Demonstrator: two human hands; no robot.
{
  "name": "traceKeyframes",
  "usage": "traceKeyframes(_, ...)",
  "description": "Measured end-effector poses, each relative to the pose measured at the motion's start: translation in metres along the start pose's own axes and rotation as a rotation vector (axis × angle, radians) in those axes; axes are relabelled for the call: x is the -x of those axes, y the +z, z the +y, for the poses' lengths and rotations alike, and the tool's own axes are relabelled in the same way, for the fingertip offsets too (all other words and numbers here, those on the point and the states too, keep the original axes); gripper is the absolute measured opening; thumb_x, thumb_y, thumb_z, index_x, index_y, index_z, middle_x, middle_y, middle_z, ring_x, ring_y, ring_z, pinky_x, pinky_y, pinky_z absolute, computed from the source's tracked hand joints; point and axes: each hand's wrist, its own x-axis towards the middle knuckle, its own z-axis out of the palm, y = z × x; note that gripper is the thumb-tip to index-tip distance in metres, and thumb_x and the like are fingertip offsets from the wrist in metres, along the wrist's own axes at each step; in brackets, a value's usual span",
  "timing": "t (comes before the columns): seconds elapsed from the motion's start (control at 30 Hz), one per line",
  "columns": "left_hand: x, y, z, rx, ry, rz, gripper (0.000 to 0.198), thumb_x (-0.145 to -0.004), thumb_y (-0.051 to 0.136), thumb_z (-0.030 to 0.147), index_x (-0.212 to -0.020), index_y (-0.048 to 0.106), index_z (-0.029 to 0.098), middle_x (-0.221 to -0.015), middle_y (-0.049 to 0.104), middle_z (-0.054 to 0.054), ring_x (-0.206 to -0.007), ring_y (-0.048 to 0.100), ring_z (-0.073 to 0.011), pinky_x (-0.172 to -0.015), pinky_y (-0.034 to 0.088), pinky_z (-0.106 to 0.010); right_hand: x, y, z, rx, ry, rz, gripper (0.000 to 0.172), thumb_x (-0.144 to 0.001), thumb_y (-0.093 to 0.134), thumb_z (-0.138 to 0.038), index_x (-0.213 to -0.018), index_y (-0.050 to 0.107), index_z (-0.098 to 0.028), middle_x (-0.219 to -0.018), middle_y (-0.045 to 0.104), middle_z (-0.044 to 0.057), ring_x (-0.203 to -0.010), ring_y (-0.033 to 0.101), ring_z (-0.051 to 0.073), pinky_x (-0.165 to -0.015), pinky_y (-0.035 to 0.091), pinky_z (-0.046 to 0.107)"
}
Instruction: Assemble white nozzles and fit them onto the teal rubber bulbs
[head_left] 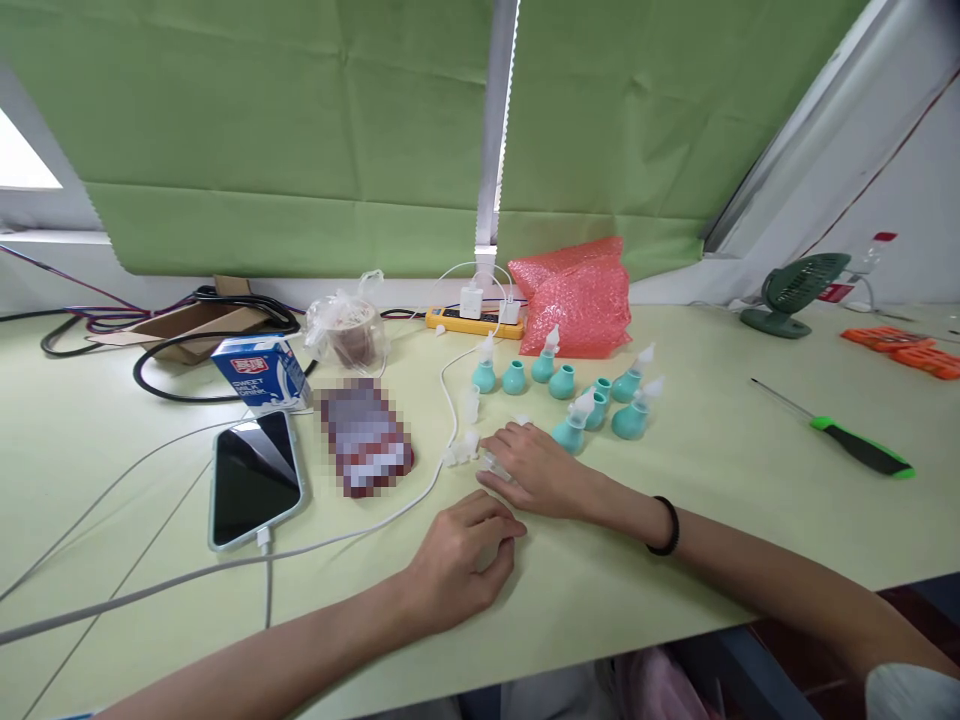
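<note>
My right hand [534, 468] reaches across the table with its thumb and fingers around a translucent plastic piece [493, 464], partly hidden by the hand. Closer to me, my left hand [466, 560] is curled with thumb and forefinger tips together; anything between them is too small to make out. Loose translucent plastic tips [461, 450] lie just left of my right hand. Beyond it stand several teal squeeze bulbs, some with a translucent tip fitted, like this teal bulb [570, 434], and others with an open neck, like this bare bulb [514, 378].
A phone [256, 480] on a white cable [375, 527], a blurred red-edged object [366, 437], a milk carton [262, 372] and a bagged cup [352, 335] stand left. Behind are a yellow power strip [457, 322] and red bubble wrap [574, 300]. A screwdriver [862, 445] and fan [802, 285] are right.
</note>
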Motion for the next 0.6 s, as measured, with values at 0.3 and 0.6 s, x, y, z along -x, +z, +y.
traceKeyframes(0.3, -0.007, -0.007, -0.020, -0.252, -0.209, 0.096, 0.010, -0.071, 0.048, 0.012, -0.075, 0.057, 0.014, -0.069, 0.058, -0.004, -0.058, 0.052, -0.0125, -0.052, 0.044, -0.023, 0.028, 0.027, 0.004, -0.228, -0.101, 0.162, 0.024, -0.083, 0.039, -0.019, -0.103, 0.049, -0.012, -0.087, 0.055, 0.011, -0.083, 0.052, 0.020, -0.069, 0.045, 0.033)
traceKeyframes(0.6, -0.007, -0.008, -0.024, -0.274, -0.367, -0.084, 0.016, -0.077, 0.048, 0.022, -0.090, 0.055, 0.017, -0.078, 0.059, -0.003, -0.063, 0.056, -0.0135, -0.055, 0.046, -0.024, 0.031, 0.027, 0.000, -0.803, 0.224, 0.419, 0.025, -0.078, 0.049, -0.023, -0.102, 0.048, -0.019, -0.089, 0.058, 0.005, -0.075, 0.057, 0.014, -0.072, 0.049, 0.029)
